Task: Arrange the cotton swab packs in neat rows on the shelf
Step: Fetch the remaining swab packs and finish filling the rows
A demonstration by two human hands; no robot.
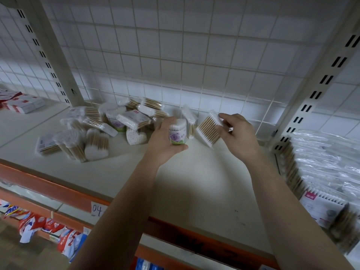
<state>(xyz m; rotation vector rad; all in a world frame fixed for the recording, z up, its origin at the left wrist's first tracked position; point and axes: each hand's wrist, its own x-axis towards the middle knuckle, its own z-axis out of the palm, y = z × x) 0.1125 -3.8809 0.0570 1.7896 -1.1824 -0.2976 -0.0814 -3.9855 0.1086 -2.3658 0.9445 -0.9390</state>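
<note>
Head view, progress check. Your left hand [165,141] grips a round tub [177,134] of swabs, fingers wrapped round it, held low over the shelf [194,182]. Your right hand [236,133] pinches the far end of a flat pack [208,129], which hangs tilted; whether its lower end touches the shelf cannot be told.

Between your hands an upright pack [189,121] stands against the wire grid [175,55] — possibly the start of a row, nothing more.

Judgement: task barely begun. Left of your left hand lies the heap [101,129] of heart-shaped packs, flat packs and tubs, tumbled over one another with none in line. All of that is left to sort.

Surroundings:
- Right of your right hand, past the slotted post [315,90], is a dense stack [321,162] of clear-wrapped packs.
- Far left of your left hand are red-and-white boxes [21,104].
- Below your left forearm is a tag [96,209] reading 04 on the shelf's orange edge.

Obstacle: the heap crowds the back by the grid — you would likely have to draw packs forward before any row can run leftward.
</note>
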